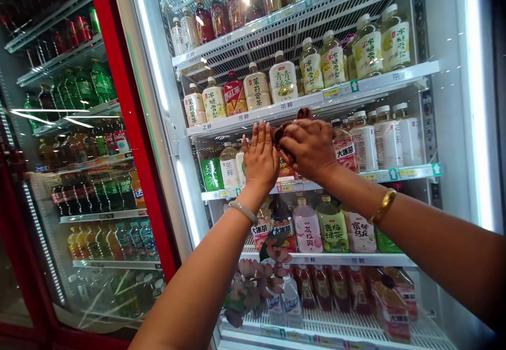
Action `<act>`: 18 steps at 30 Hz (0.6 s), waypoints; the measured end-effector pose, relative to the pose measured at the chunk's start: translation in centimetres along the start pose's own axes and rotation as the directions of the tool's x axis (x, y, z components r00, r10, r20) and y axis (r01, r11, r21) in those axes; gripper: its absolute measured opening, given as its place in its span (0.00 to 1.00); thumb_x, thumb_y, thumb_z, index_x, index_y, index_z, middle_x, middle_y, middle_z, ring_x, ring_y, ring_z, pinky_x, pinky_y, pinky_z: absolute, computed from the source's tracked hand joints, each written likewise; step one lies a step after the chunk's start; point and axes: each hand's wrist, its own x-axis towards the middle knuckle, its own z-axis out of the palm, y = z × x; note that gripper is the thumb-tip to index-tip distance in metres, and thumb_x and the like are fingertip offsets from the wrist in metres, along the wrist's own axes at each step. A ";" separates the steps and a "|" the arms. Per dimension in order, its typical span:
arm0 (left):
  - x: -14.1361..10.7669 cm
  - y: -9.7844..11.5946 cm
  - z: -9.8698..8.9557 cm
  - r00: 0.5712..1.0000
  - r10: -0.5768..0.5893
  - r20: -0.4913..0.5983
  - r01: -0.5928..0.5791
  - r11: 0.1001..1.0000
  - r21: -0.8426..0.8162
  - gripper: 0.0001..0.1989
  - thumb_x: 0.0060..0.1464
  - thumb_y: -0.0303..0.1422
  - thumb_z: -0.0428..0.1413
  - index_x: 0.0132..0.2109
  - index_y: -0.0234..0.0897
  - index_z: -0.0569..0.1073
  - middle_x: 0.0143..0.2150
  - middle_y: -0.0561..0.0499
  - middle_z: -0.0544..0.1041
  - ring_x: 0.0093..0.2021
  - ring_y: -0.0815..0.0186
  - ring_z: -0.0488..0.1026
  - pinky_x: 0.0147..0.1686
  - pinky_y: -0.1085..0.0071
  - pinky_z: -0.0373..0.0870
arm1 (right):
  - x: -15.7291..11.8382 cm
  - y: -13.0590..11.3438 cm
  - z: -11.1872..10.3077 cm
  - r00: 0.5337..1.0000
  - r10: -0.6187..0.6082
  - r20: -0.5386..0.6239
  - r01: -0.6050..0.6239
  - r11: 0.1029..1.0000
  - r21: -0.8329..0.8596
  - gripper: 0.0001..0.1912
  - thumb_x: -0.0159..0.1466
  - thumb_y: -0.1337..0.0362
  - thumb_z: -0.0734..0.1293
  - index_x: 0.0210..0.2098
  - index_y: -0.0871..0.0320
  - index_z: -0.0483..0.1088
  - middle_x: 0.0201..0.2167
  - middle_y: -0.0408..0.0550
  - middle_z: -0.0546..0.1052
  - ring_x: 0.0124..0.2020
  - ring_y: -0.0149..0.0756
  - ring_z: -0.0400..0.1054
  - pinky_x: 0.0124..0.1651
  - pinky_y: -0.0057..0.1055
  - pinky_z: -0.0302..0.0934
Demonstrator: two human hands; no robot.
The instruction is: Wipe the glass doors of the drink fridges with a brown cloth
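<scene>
At frame centre, my right hand (310,147) is clenched around a dark red bottle (285,131) at the open cooler's second shelf (395,78). My left hand (260,159), fingers straight and released, rests flat beside it. Tea bottles (256,87) fill that shelf above.

Green bottles (85,87) behind a red-framed door (130,118) — artificial flowers (253,281), perhaps, lower down.

The hands (290,152) hide most of the dark-capped bottle (303,114) between them, so its label cannot be read.
</scene>
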 end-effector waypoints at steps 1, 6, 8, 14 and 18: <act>-0.2 0.1 0.0 1.000 0.008 0.008 -0.008 1.000 0.003 0.31 0.72 0.32 0.40 0.78 0.29 0.52 0.81 0.42 0.48 0.81 0.60 0.40 0.79 0.52 0.28 | -1.0 -0.3 -0.4 0.997 -0.079 0.017 0.078 0.997 0.007 0.09 0.72 0.57 0.64 0.46 0.49 0.76 0.57 0.46 0.79 0.62 0.47 0.64 0.62 0.52 0.51; -1.2 0.5 0.3 1.000 0.000 0.007 0.000 1.000 -0.001 0.32 0.71 0.31 0.41 0.78 0.32 0.50 0.81 0.44 0.48 0.81 0.63 0.39 0.79 0.52 0.28 | -6.0 3.8 -3.5 0.928 -0.370 0.037 0.367 0.928 0.070 0.06 0.69 0.60 0.69 0.46 0.48 0.76 0.53 0.42 0.81 0.60 0.43 0.67 0.62 0.47 0.54; -1.1 1.2 0.7 0.999 -0.048 -0.017 0.048 0.999 -0.013 0.32 0.71 0.30 0.41 0.79 0.33 0.49 0.81 0.44 0.47 0.82 0.62 0.38 0.79 0.50 0.26 | -5.5 6.6 -4.0 0.939 -0.344 0.025 0.343 0.939 0.028 0.06 0.68 0.58 0.70 0.44 0.48 0.77 0.52 0.43 0.82 0.59 0.44 0.69 0.61 0.48 0.57; 0.1 2.6 1.6 0.988 -0.146 -0.059 0.144 0.989 -0.034 0.34 0.71 0.31 0.42 0.79 0.35 0.45 0.82 0.44 0.45 0.82 0.59 0.36 0.78 0.45 0.22 | 1.1 7.7 -1.3 0.993 0.070 -0.099 -0.071 0.998 0.002 0.11 0.69 0.56 0.67 0.46 0.51 0.79 0.56 0.48 0.80 0.65 0.54 0.67 0.71 0.60 0.56; -0.2 2.4 1.4 0.993 -0.105 -0.055 0.103 0.994 -0.034 0.33 0.71 0.31 0.41 0.79 0.37 0.47 0.82 0.45 0.45 0.82 0.60 0.37 0.78 0.45 0.23 | -0.2 3.9 -1.2 0.999 -0.041 -0.005 0.041 0.997 0.069 0.12 0.69 0.61 0.66 0.50 0.52 0.78 0.63 0.47 0.77 0.71 0.50 0.63 0.72 0.55 0.59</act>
